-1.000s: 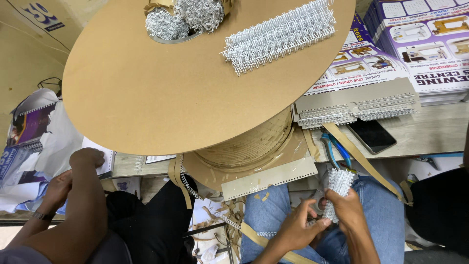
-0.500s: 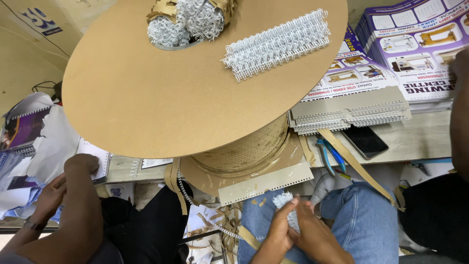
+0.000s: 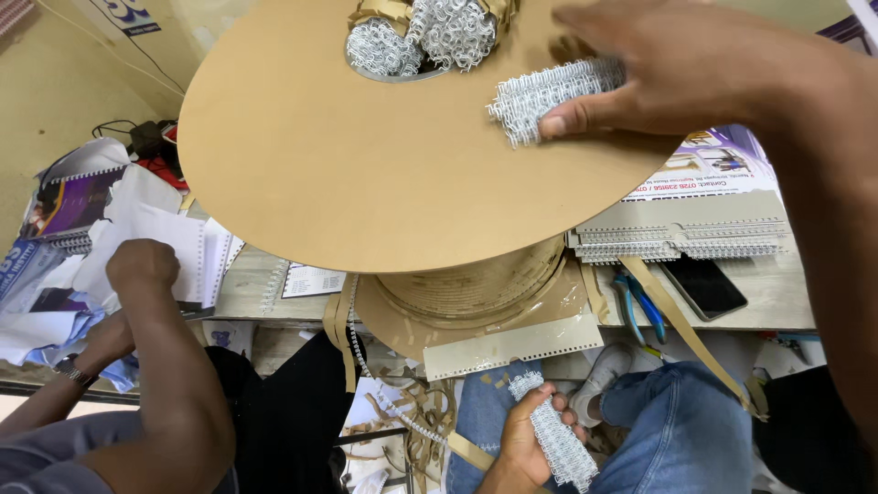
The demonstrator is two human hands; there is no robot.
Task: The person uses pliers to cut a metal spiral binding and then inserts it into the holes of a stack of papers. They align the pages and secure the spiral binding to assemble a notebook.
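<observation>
The right hand (image 3: 677, 64) reaches out over the big round cardboard spool flange (image 3: 366, 174), its fingers curled down and its thumb pressed against the near end of a short strip of white wire binding comb (image 3: 549, 96), which lies flat on the flange. Whether the strip is lifted or only pinned there cannot be told. Beyond that hand, in the hub opening of the spool, sits a tangle of white binding wire (image 3: 421, 37).

The left hand (image 3: 526, 434) is low down over the lap, closed around another strip of white wire comb (image 3: 562, 444), which runs slantwise through the fist and sticks out at both ends above the blue jeans (image 3: 686, 439).

Between the two hands the wound core of the spool (image 3: 476, 284) stands on the counter (image 3: 777, 302). To the right of the left hand, on the counter, lie a stack of comb-bound booklets (image 3: 681, 238), a black phone (image 3: 704, 285) and blue-handled pliers (image 3: 637, 306). Below the spool, loose comb wire and brown paper strips (image 3: 412, 430) trail to the floor.

Far off to the left, another person's forearm and fist (image 3: 142, 265) rest on loose white sheets (image 3: 165, 229) beside a spiral-bound calendar (image 3: 69, 201).
</observation>
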